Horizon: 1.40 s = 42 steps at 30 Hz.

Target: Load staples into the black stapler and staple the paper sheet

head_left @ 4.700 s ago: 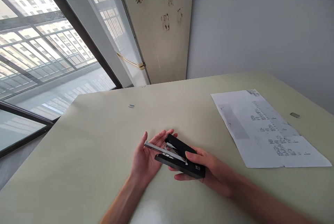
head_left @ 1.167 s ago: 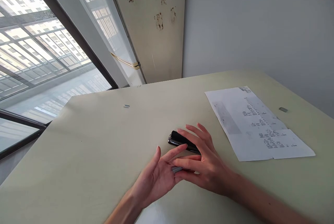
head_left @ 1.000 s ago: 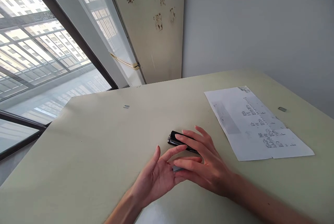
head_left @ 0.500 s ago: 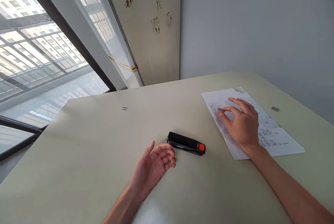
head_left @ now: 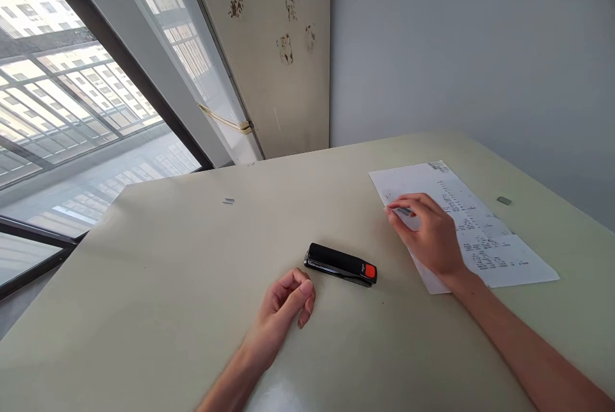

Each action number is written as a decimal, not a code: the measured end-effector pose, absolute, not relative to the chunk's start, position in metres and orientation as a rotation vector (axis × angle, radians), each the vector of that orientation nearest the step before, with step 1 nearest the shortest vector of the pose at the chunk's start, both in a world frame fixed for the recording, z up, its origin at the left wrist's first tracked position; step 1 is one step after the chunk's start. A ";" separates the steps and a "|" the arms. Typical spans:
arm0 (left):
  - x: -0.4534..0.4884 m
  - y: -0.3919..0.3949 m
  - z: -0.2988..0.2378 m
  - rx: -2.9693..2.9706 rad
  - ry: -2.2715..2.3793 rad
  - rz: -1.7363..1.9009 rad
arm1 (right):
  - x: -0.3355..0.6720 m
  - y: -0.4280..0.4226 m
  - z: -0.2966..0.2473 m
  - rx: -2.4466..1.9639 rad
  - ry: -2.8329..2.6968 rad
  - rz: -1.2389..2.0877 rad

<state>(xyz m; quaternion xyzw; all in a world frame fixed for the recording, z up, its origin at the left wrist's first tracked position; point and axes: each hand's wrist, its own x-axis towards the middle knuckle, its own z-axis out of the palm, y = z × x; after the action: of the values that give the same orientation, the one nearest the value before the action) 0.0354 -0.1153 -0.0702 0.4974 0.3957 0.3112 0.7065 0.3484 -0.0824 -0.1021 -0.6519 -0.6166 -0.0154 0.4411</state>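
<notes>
A closed black stapler (head_left: 341, 263) with a red end lies on the pale table (head_left: 168, 284). My left hand (head_left: 287, 302) rests on the table just left of the stapler, fingers curled in, with nothing in them. My right hand (head_left: 430, 232) lies on the near left part of a printed paper sheet (head_left: 485, 232). Its thumb and fingertips pinch a small grey strip of staples (head_left: 402, 211) at the sheet's left edge.
A small staple piece (head_left: 228, 201) lies at the far left of the table and another (head_left: 504, 200) lies right of the sheet. A large window (head_left: 72, 111) runs along the left. A grey wall (head_left: 456, 47) stands behind the table.
The stapler went from my hands to the table, now closed. My right hand carried the staple strip from my left palm to the paper sheet. My left fingers have curled in.
</notes>
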 end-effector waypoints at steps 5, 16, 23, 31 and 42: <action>0.035 -0.116 -0.076 1.639 1.229 0.849 | 0.330 -0.098 -0.085 -1.522 -1.461 0.816; 0.036 -0.074 -0.093 2.112 1.306 0.712 | 0.309 -0.101 -0.088 -1.387 -1.629 1.151; 0.024 -0.061 -0.086 2.076 1.524 0.760 | 0.308 -0.098 -0.091 -1.371 -1.460 1.105; -0.041 -0.020 -0.086 1.927 1.964 0.839 | 0.303 -0.100 -0.091 -1.415 -1.637 1.004; -0.095 0.016 -0.076 1.700 2.179 0.987 | 0.301 -0.099 -0.090 -1.445 -1.735 0.932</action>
<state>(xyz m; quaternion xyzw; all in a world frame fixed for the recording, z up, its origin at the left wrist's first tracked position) -0.0946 0.0158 -0.0764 0.5761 0.7386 0.3346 0.1031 0.3009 -0.0989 -0.0898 -0.5557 -0.6674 0.3585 0.3424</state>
